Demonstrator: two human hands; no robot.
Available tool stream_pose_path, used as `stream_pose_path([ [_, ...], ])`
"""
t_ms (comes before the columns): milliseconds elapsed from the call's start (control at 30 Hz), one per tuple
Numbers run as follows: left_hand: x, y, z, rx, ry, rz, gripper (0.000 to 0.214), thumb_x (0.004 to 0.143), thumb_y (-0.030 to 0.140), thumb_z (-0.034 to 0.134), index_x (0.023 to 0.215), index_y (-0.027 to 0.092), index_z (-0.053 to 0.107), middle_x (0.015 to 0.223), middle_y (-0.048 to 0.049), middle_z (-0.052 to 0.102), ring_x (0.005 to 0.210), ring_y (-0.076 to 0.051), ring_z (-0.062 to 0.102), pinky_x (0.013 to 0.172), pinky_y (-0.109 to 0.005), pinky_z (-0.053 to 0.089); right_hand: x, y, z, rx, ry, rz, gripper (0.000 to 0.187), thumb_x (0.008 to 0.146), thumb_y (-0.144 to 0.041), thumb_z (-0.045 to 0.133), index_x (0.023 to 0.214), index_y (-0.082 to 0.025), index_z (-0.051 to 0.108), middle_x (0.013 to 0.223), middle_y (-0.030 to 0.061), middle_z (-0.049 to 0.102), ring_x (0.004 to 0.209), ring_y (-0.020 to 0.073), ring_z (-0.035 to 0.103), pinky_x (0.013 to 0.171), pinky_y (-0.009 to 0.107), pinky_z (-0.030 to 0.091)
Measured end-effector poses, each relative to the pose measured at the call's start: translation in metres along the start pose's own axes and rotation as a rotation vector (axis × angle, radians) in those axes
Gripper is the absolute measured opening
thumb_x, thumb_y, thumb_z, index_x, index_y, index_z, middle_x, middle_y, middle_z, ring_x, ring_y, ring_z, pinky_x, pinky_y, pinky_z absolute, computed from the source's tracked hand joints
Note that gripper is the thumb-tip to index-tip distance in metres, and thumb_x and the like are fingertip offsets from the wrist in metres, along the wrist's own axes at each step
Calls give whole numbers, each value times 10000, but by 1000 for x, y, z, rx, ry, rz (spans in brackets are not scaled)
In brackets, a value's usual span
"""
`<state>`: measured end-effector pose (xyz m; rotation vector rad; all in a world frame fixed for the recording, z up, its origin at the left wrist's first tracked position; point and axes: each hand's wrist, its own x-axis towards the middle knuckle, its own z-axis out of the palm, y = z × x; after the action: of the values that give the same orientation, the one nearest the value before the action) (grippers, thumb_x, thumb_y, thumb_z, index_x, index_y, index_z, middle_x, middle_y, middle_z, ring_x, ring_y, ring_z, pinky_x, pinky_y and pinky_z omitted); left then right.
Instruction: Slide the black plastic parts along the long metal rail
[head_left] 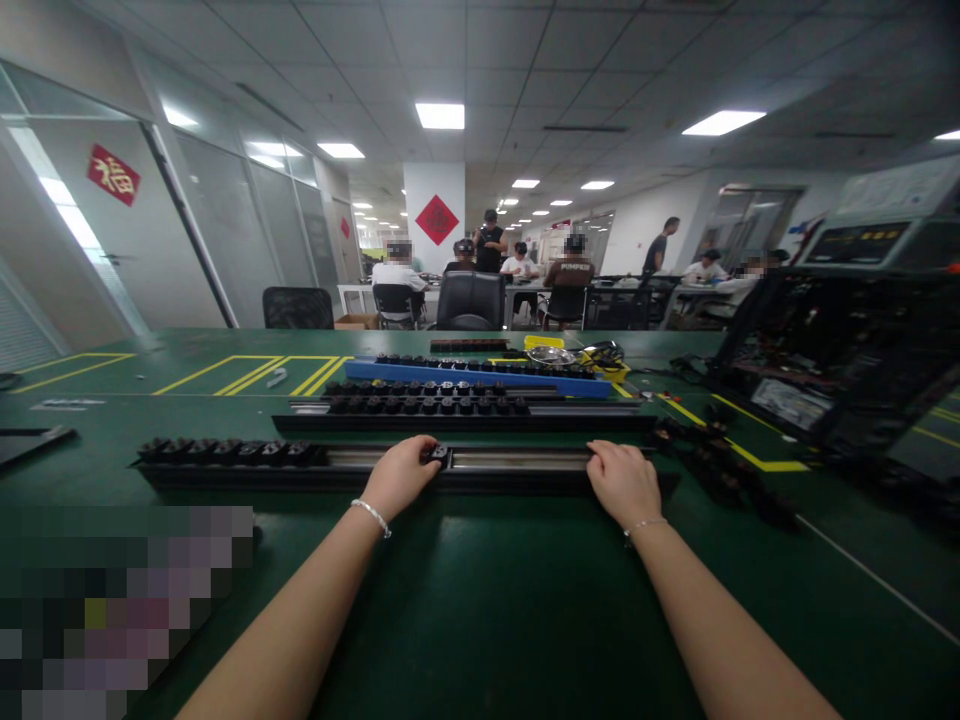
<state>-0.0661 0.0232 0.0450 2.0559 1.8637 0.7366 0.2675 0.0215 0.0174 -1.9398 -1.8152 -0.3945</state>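
A long black rail [517, 480] with a pale metal channel lies crosswise on the green table. Several black blocks [225, 452] stand side by side in its left part. My left hand [399, 474] is closed on a small black block [440, 457] set in the channel near the middle, thumb and fingers at its sides. Farther right, my right hand [624, 482] is closed over the rail near its right end. Its fingertips rest at the channel, and whatever may be under them is hidden.
Behind lie another black rail [465, 424] and a blue rail [480, 377], both carrying black blocks. Loose black parts [731, 475] lie to the right, near an opened equipment case [802, 340]. A blurred-out object [120, 610] fills the lower left. People sit farther back.
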Motion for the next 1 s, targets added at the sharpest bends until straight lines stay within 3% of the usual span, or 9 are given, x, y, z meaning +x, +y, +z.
stream_pose_path([
  [667,-4,7,5,-56,-53,89,383,790,250,563,1171,217,574,1110,-47,675,994,-179,635,890,-273,475,-1,-15,-2,70,10,-49,362,831,-229,368,1022,-202,675,1111,54,662,1020,231,525,833,373,396],
  [1000,-7,8,8,-86,-100,143,425,814,245,521,1239,226,522,1168,-47,650,1048,-172,616,922,-280,461,-5,-42,-2,151,-27,-127,344,852,-246,376,1045,-200,658,1118,59,658,1068,233,509,849,383,390],
])
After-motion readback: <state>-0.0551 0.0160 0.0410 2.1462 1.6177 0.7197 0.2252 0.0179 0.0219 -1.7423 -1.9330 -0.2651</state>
